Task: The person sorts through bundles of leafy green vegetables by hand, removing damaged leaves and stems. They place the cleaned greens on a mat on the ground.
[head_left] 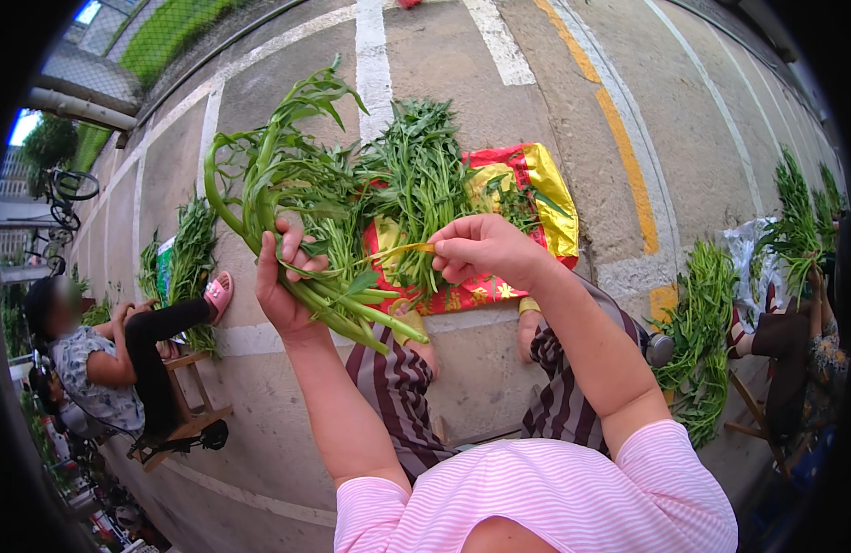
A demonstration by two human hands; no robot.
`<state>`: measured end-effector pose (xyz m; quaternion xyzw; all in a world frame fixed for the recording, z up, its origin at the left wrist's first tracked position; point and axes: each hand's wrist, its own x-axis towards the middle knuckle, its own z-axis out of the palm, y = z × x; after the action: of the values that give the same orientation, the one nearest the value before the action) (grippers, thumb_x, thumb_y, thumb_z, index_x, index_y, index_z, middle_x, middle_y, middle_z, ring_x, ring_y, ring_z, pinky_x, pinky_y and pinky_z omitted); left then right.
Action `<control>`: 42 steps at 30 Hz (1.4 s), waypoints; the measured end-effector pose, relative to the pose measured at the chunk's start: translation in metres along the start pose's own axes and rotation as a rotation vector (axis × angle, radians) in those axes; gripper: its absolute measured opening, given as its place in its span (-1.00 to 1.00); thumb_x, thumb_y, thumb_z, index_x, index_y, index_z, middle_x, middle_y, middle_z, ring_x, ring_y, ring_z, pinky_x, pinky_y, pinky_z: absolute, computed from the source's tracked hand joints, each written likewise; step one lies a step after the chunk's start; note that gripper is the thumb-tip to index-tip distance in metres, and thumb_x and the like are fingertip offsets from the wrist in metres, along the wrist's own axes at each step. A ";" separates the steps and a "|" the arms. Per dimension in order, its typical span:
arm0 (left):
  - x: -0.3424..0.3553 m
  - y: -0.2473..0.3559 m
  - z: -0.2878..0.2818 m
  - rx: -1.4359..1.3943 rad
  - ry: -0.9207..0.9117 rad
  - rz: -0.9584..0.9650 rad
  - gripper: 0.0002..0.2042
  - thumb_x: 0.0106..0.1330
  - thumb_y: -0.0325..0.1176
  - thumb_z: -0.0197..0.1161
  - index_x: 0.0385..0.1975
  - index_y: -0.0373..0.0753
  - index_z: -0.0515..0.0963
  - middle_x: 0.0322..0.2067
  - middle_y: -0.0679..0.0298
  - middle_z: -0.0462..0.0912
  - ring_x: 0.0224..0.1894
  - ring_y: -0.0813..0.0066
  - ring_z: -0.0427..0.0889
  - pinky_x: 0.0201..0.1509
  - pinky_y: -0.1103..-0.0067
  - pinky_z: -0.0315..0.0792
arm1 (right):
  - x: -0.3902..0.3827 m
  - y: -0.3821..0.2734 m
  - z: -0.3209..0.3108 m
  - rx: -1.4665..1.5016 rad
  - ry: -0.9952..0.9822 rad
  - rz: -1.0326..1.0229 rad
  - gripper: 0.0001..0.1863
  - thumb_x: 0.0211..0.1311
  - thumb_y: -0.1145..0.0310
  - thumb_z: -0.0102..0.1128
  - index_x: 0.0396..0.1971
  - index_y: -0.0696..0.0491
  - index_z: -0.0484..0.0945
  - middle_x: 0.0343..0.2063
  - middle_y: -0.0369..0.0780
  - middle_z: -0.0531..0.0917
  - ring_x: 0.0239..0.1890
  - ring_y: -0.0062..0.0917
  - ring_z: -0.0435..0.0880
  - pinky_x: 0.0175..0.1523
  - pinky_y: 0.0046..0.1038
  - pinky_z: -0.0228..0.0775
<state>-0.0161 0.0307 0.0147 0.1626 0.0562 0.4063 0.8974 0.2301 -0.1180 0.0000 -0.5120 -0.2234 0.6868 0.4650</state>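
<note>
My left hand (289,293) is closed around a bunch of leafy green water spinach (259,180), its leaves upward and its cut stem ends toward my lap. Between the thumb and fingertips of my right hand (488,251) is a thin yellow-orange strip (409,249), stretched toward the stems; whether it is a band or a leaf I cannot tell. Beyond both hands, a heap of the same greens (421,152) lies partly on a red and gold plastic sheet (556,198) on the ground.
At the left, a seated person (103,355) is beside another pile of greens (193,249). To my right lies a long pile of greens (702,323), with another person's arm (820,304) holding stems beyond it. White and orange lines cross the concrete ground (591,138).
</note>
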 end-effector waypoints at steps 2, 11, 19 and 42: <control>0.001 0.000 0.000 0.015 -0.010 -0.003 -0.75 0.57 -0.29 -0.06 0.02 -0.33 0.41 -0.42 0.38 0.37 -0.56 0.74 0.30 -0.32 0.63 0.37 | -0.003 -0.004 -0.001 0.075 -0.043 0.050 -0.74 0.38 0.29 0.19 -0.09 0.15 0.59 -0.34 -0.27 0.71 -0.39 -0.67 0.70 -0.24 -0.62 0.60; 0.000 -0.001 0.002 -0.017 -0.008 -0.011 -0.74 0.57 -0.31 -0.07 0.05 -0.36 0.38 -0.42 0.37 0.36 -0.59 0.70 0.34 -0.33 0.61 0.40 | 0.000 0.004 -0.003 0.096 -0.063 0.032 -0.71 0.39 0.25 0.19 -0.05 0.14 0.60 -0.33 -0.29 0.70 -0.39 -0.69 0.69 -0.24 -0.64 0.61; 0.001 0.001 0.000 -0.045 -0.074 -0.041 -0.75 0.57 -0.30 -0.07 0.03 -0.33 0.38 -0.42 0.39 0.35 -0.56 0.74 0.30 -0.32 0.63 0.37 | 0.005 0.007 0.002 -0.101 -0.016 0.015 -0.66 0.34 0.19 0.27 -0.04 0.12 0.60 -0.27 -0.29 0.69 -0.27 -0.69 0.67 -0.11 -0.57 0.58; 0.003 -0.010 0.014 -0.089 -0.125 -0.082 -0.78 0.56 -0.31 -0.07 -0.02 -0.34 0.33 -0.47 0.39 0.33 -0.56 0.71 0.29 -0.40 0.66 0.38 | 0.034 0.070 0.034 -0.201 -0.148 -0.105 -0.64 0.36 0.36 0.19 0.09 0.19 0.56 -0.19 -0.22 0.72 -0.16 -0.61 0.69 -0.07 -0.53 0.54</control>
<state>-0.0036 0.0229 0.0246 0.1450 -0.0114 0.3607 0.9213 0.1692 -0.1149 -0.0589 -0.4915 -0.3512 0.6717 0.4289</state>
